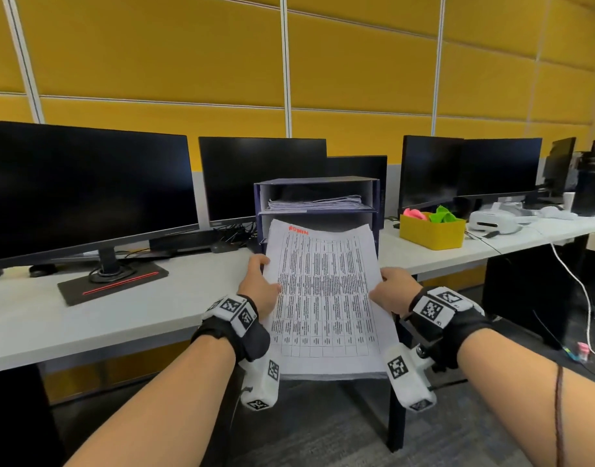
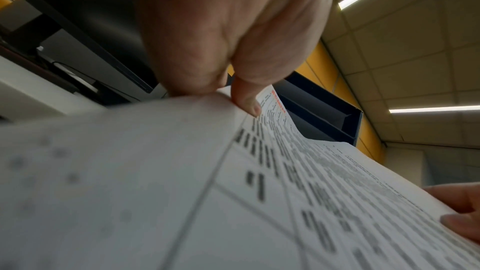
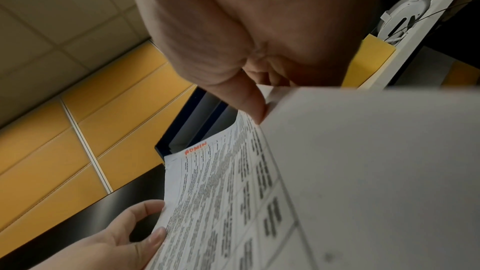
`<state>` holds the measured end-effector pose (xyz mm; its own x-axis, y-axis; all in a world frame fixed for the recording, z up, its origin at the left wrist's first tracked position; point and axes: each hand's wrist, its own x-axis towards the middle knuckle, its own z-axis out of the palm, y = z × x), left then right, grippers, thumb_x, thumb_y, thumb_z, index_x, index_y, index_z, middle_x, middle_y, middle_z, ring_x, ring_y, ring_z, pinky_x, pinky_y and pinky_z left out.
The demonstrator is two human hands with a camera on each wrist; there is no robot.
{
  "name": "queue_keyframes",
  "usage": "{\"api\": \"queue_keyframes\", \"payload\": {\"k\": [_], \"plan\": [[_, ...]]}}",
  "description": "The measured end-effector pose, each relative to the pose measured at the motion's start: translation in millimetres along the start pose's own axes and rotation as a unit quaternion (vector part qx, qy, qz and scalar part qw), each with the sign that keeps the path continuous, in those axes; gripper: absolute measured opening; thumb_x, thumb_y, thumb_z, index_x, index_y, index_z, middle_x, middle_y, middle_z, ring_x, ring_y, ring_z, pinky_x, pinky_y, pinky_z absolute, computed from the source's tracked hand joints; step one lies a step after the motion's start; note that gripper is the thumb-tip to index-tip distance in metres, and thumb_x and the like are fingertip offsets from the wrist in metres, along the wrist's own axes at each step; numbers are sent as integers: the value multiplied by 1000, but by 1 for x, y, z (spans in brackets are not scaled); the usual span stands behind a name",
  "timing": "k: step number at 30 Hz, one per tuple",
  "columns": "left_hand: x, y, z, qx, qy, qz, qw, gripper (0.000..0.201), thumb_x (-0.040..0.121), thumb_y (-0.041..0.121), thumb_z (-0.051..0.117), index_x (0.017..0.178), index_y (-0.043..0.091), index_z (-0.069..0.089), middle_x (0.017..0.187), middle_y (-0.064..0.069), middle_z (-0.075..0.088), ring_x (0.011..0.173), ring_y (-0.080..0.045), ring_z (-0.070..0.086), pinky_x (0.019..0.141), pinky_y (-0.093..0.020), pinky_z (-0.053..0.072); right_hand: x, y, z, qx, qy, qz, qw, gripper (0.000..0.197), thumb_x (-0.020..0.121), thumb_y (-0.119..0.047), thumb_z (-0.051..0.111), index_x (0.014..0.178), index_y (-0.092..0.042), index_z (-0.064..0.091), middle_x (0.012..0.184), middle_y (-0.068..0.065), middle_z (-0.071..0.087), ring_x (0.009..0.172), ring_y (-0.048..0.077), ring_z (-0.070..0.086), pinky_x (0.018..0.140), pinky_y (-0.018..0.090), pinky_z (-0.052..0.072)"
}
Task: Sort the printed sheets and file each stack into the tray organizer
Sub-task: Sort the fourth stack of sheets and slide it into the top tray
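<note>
Papers need flat, even sliding into the organizer, under its full shelf. Left hand and right hand pinch the side edges.

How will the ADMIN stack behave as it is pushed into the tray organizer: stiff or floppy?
Probably floppy: the ADMIN stack curves between the left hand and right hand, and its far edge looks wavy. Loose sheets may fan or catch at the tray organizer shelf lip. Two-sided support likely keeps it flat enough to slide in.
</note>
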<state>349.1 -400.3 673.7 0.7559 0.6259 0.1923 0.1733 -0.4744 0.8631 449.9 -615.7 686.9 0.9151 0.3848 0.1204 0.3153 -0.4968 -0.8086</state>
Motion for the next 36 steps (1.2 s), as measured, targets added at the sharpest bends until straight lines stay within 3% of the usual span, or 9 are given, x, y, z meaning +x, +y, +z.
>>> {"api": "queue_keyframes", "payload": {"k": [6, 12, 16, 18, 21, 25, 30, 34, 36], "plan": [[27, 20, -16, 87, -55, 25, 994, 59, 91, 11, 63, 143, 15, 36, 136, -9, 51, 112, -24, 57, 90, -29, 48, 27, -13, -15, -36, -16, 14, 999, 25, 81, -1, 57, 104, 9, 63, 100, 23, 65, 84, 28, 57, 71, 34, 50], [65, 38, -30, 173, -86, 7, 981, 62, 93, 25, 61, 148, 12, 33, 145, -12, 44, 123, -27, 53, 102, -31, 44, 69, -22, -20, -9, -27, 31, 999, 9, 75, -7, 67, 79, -10, 59, 92, 16, 60, 84, 26, 56, 89, 42, 50], [99, 39, -28, 114, -89, -16, 989, 60, 92, 18, 63, 145, 7, 37, 146, -16, 43, 131, -31, 47, 109, -40, 40, 96, -17, -22, 46, -35, 44, 997, 35, 53, -27, 77, 79, -7, 64, 96, 24, 67, 88, 34, 68, 83, 42, 56], [116, 37, -24, 68, -91, -33, 993, 57, 90, 11, 63, 142, 4, 41, 144, -19, 45, 131, -35, 46, 109, -44, 40, 87, -22, -25, 48, -32, 31, 998, 28, 68, -26, 77, 78, -4, 62, 78, 21, 64, 64, 24, 64, 61, 25, 52], [138, 36, -18, 31, -100, -48, 993, 52, 89, 10, 63, 137, -1, 46, 142, -22, 47, 131, -36, 47, 109, -46, 40, 82, -18, -29, 91, -73, 41, 992, 37, 84, -23, 68, 107, 5, 59, 93, 19, 69, 80, 31, 62, 73, 34, 47], [145, 44, -12, -11, -96, -43, 994, 49, 82, 12, 69, 126, -4, 55, 128, -26, 58, 119, -40, 57, 100, -50, 48, 90, -13, -29, 111, -68, 60, 990, 45, 79, -22, 70, 117, -1, 58, 109, 23, 68, 98, 36, 66, 96, 54, 47], [109, 52, -20, -40, -121, -68, 989, 39, 95, 8, 57, 131, -5, 49, 124, -21, 60, 110, -36, 61, 95, -47, 51, 105, -22, -18, 103, -29, 76, 991, 40, 84, -18, 65, 118, 2, 59, 122, 21, 61, 96, 30, 61, 88, 39, 50], [82, 52, -40, -37, -182, -107, 977, 16, 98, 17, 54, 113, 10, 53, 95, -9, 57, 63, -18, 59, 51, -28, 56, 115, -29, -15, 105, -5, 88, 991, 46, 78, -22, 68, 119, -4, 60, 122, 17, 62, 111, 34, 61, 89, 41, 54], [78, 49, -46, -68, -156, -105, 980, 14, 96, 9, 56, 107, 16, 50, 92, -5, 52, 59, -15, 52, 45, -19, 52, 118, -30, -13, 104, 12, 87, 991, 48, 73, -25, 71, 116, -6, 61, 119, 16, 63, 109, 33, 62, 86, 40, 55]]}}
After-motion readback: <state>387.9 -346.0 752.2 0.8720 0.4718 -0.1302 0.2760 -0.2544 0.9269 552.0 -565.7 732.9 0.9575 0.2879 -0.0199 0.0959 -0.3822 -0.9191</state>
